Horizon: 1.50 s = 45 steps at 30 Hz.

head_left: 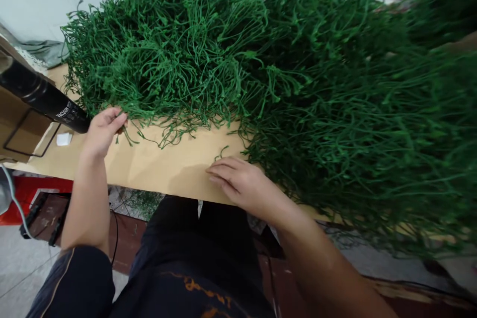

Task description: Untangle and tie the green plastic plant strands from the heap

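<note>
green stems (186, 49) heaped along brown paper (149, 164), reaching the wall (33, 0). left hand (105, 129) pinches stems at the pile's near left edge, beside a black bottle (55, 102). right hand (238, 179) low at the paper's front; grip cannot be determined.
</note>
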Motion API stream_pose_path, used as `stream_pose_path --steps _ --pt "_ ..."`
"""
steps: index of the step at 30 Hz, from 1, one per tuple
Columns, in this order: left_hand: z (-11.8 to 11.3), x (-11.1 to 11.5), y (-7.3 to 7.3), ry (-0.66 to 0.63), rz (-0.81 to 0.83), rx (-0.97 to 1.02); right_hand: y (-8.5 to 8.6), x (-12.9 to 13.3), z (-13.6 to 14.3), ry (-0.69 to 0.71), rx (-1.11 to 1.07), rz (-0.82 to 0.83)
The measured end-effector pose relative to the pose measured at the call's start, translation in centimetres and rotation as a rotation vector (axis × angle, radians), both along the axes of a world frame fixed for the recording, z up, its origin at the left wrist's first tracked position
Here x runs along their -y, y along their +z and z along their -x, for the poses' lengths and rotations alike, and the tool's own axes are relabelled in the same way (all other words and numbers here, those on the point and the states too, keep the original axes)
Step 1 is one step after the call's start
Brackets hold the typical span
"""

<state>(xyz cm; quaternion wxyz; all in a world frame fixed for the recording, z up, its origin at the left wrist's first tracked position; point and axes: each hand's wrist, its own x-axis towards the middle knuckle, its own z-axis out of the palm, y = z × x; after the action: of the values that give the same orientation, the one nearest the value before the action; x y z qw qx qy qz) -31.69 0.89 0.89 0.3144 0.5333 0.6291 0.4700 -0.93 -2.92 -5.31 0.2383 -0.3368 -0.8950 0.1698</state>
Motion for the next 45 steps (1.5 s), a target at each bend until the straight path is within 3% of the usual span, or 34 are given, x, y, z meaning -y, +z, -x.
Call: stream_pose_path --steps 2,4,6,9,12,14,18,24,29,32,35,38,42,45 --pt "0.1 1.7 1.4 0.01 -0.062 0.066 0.5 -0.1 0.6 0.016 -0.062 0.036" --pt "-0.8 2.9 1.7 -0.007 -0.095 0.08 1.1 -0.2 1.5 0.016 -0.155 0.095" --pt "-2.5 3.5 0.8 -0.074 -0.065 0.078 1.5 -0.3 2.6 -0.006 -0.261 0.175" --pt "-6.2 3.7 -1.7 -0.207 0.053 0.124 1.5 -0.6 4.4 -0.053 -0.395 0.266" --pt "-9.4 3.6 -3.7 -0.364 0.125 0.209 0.7 -1.0 5.8 -0.11 -0.393 0.321" --pt "-10.5 3.5 -4.2 -0.418 0.123 0.243 0.1 -1.2 6.1 -0.12 -0.386 0.37" --pt "-10.6 3.2 -4.1 -0.414 0.085 0.192 -0.4 -1.7 5.0 -0.12 -0.451 0.417" --pt "-9.9 2.2 -4.0 -0.321 0.08 0.12 0.5 -2.2 1.6 -0.283 -0.594 0.442" --pt "-11.3 1.6 -4.6 -0.229 0.106 0.26 1.4 -2.3 -0.2 -0.394 -0.717 0.41" --pt "-12.3 0.9 -4.8 -0.182 0.159 0.442 1.8 -2.0 -0.4 -0.383 -0.71 0.387" --pt "-13.1 0.1 -4.9 -0.235 0.178 0.522 1.7 -1.5 -0.1 -0.336 -0.651 0.379" --pt "-13.0 0.7 -4.9 -0.354 0.102 0.265 1.4 -1.3 0.0 -0.323 -0.643 0.366" --pt "-11.1 3.9 -5.4 -0.526 0.061 -0.491 1.0 -1.7 -0.9 -0.374 -0.694 0.381" --pt "-9.6 5.3 -6.5 -0.542 0.081 -0.84 0.8 -2.0 -1.4 -0.391 -0.7 0.415"
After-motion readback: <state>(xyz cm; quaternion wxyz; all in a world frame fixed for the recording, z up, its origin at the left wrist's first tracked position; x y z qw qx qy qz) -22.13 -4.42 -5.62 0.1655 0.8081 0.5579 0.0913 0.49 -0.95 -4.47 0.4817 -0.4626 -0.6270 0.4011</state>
